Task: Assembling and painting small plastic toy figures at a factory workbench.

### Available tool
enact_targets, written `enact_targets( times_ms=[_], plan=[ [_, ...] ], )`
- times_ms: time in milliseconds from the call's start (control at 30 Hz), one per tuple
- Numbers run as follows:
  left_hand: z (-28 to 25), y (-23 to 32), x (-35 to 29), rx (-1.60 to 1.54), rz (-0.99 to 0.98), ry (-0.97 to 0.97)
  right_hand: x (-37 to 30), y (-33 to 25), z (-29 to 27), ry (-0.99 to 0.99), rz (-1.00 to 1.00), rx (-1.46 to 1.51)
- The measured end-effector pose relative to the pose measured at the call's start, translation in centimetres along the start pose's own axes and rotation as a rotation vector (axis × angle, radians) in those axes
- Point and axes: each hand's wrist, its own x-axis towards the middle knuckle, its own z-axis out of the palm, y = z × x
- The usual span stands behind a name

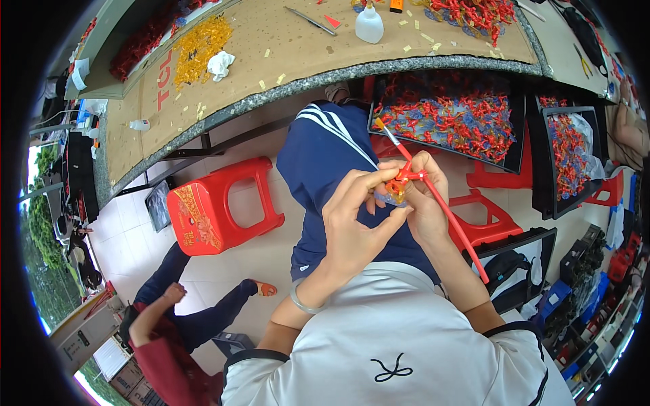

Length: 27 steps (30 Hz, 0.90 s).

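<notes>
Above my lap, both hands meet at a small plastic figure (401, 178), red on top with clear yellow and blue parts below. My left hand (352, 220) is closed, pinching it between the fingertips. My right hand (428, 206) steadies the figure from the other side and also holds a paintbrush (455, 223). The brush has a long red handle that slants down past my right wrist, and its pale bristle tip points up and away. My fingers cover part of the figure, so its exact shape is hard to make out.
A black tray (443, 125) of similar red and blue figures stands ahead, with another black tray (565, 159) to its right. The cardboard-covered bench (264, 47) carries a white squeeze bottle (369, 26) and yellow pieces (201, 49). A red stool (217, 203) and another person (179, 338) are left.
</notes>
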Motion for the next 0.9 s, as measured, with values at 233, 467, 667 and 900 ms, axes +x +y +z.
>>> enact_targets(
  times_ms=[233, 467, 667, 900],
  plan=[
    [0.3, -0.2, -0.1, 0.082, 0.101, 0.032, 0.9, 0.7, -0.9, -0.191, 0.056, 0.282],
    [1.1, -0.7, -0.8, -0.009, 0.137, 0.088, 1.1, 0.8, -0.6, -0.243, 0.057, 0.378],
    [1.2, -1.2, -1.4, 0.037, 0.251, 0.104, 1.5, 0.6, -0.9, -0.272, -0.036, 0.252],
    [1.4, -2.0, -1.7, 0.077, 0.375, 0.117, 1.7, 0.3, -0.8, -0.304, -0.124, 0.199]
  ],
)
